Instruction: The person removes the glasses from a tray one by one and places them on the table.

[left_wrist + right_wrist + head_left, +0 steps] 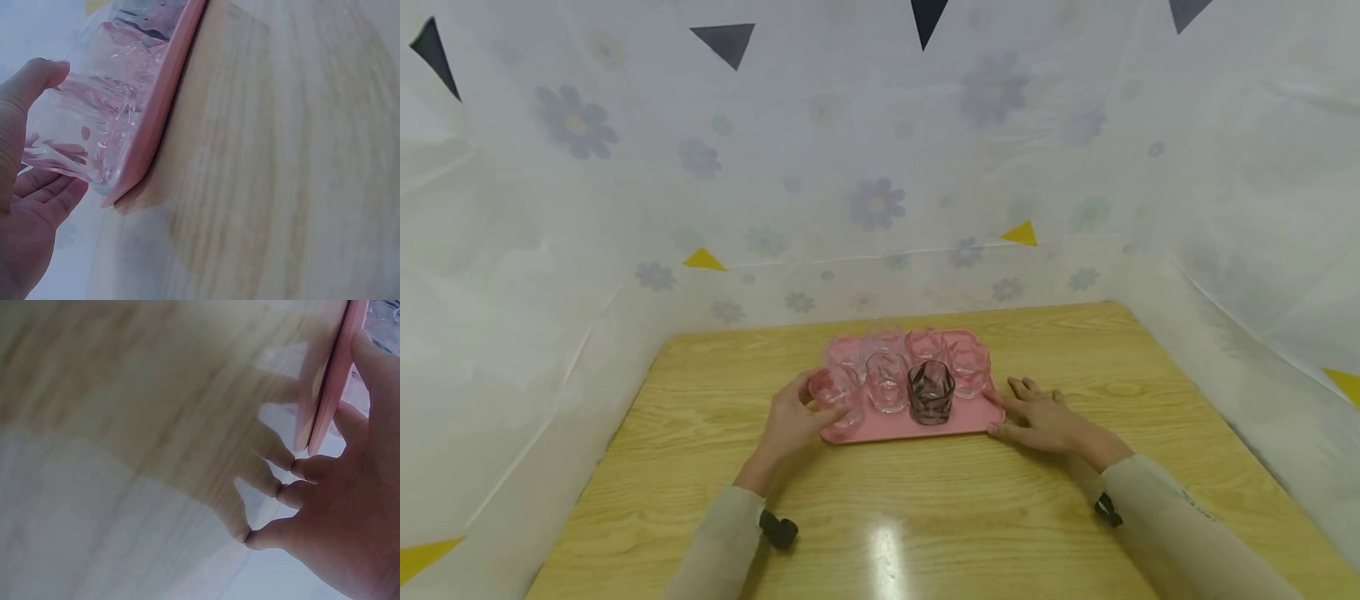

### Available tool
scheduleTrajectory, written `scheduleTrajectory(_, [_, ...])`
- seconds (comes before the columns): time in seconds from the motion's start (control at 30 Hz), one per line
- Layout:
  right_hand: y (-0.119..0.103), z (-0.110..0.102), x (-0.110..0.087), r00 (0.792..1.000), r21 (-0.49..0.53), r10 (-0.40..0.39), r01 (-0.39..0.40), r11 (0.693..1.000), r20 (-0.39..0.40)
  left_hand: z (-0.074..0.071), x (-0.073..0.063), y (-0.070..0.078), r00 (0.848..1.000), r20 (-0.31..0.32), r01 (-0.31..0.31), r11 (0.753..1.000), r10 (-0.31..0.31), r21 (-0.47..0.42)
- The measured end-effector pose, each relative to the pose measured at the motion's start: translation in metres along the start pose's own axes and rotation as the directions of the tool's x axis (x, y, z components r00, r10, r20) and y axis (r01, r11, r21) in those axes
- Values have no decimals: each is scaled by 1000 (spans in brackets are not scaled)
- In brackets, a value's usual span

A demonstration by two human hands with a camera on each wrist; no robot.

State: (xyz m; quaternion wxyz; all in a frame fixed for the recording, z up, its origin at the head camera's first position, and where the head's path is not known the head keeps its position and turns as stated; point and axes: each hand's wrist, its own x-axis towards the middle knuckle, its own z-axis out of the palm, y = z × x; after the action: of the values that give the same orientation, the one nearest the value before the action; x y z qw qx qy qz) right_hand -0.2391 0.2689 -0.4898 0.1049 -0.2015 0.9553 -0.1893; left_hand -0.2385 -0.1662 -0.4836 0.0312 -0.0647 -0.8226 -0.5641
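A pink tray (pixel 964 416) lies on the wooden table and bears several faceted drinking glasses in two rows. My left hand (pixel 793 423) holds a clear glass (pixel 841 402) at the tray's front left corner, thumb on the near side and fingers round the far side. In the left wrist view this glass (pixel 78 128) stands close over the tray. A smoky dark glass (pixel 932 398) is in the front row, right of another clear glass (pixel 887 385). My right hand (pixel 1041 421) touches the tray's right edge with thumb and index finger; its other fingers, spread, rest on the table.
The wooden table (pixel 880 492) extends around the tray on every side. White sheets with printed flowers (pixel 876 204) enclose it at the back, left and right. A dark strap device (pixel 778 530) sits on the left wrist.
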Motion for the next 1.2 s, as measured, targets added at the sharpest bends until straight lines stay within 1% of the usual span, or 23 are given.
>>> scheduleTrajectory(0.07, [0,0,0,1000,-6,1,-1,1000,0,-4,0,0,999,-20,-32,999,33,14])
scheduleTrajectory(0.13, [1,1,1,1000,-11,0,0,1000,0,-10,0,-1,998,-38,-47,998,48,33])
scheduleTrajectory(0.37, [0,-1,-1,1000,-16,-3,3,1000,3,-31,1,-7,994,-97,-51,997,56,54])
scheduleTrajectory(0.5, [0,-1,-2,1000,-12,-2,2,1000,3,-47,1,-11,991,-123,-49,995,60,87])
scheduleTrajectory(0.63, [-1,-2,-2,1000,-10,-4,4,1000,0,-64,2,-16,985,-163,-39,992,58,118])
scheduleTrajectory(0.77, [-1,-3,-2,1000,-16,-1,1,1000,-2,-81,4,-19,975,-217,-18,991,48,136])
scheduleTrajectory(0.9, [-1,-2,-3,1000,-22,-2,2,1000,-6,-96,5,-22,964,-265,8,991,27,131])
scheduleTrajectory(1.1, [-1,-2,-3,1000,-22,-6,6,1000,-9,-119,6,-30,950,-311,17,993,20,116])
scheduleTrajectory(1.2, [-1,-2,-2,1000,-22,-8,8,1000,-7,-129,6,-33,941,-340,50,991,-6,122])
